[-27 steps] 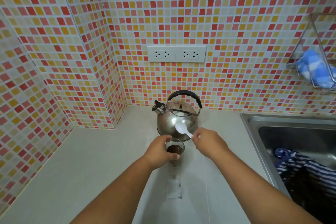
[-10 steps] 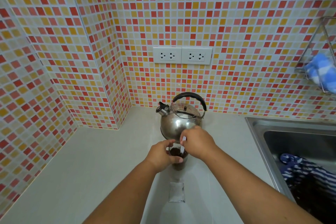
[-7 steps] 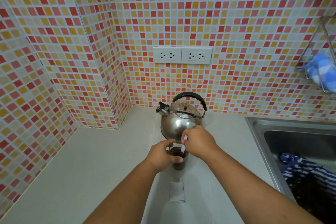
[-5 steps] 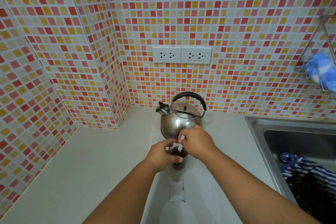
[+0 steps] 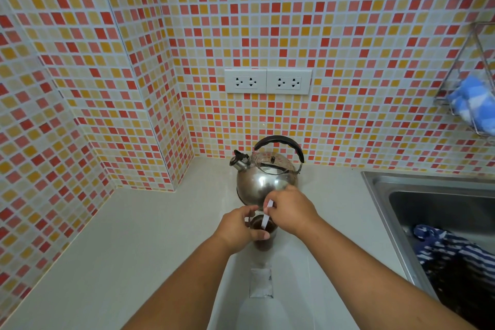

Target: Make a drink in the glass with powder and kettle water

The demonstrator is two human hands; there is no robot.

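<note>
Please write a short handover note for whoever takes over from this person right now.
Left hand: wrapped around the small clear glass of dark brown drink, steadying it on the pale countertop.
Right hand: pinching the white plastic spoon, whose lower end is in the drink.
Shiny steel kettle with black handle: upright just behind the glass, near the wall.
Torn silvery powder sachet: flat on the countertop in front of the glass.
Done: powder and water appear to be in.
Left: finish stirring, take the spoon out.
</note>
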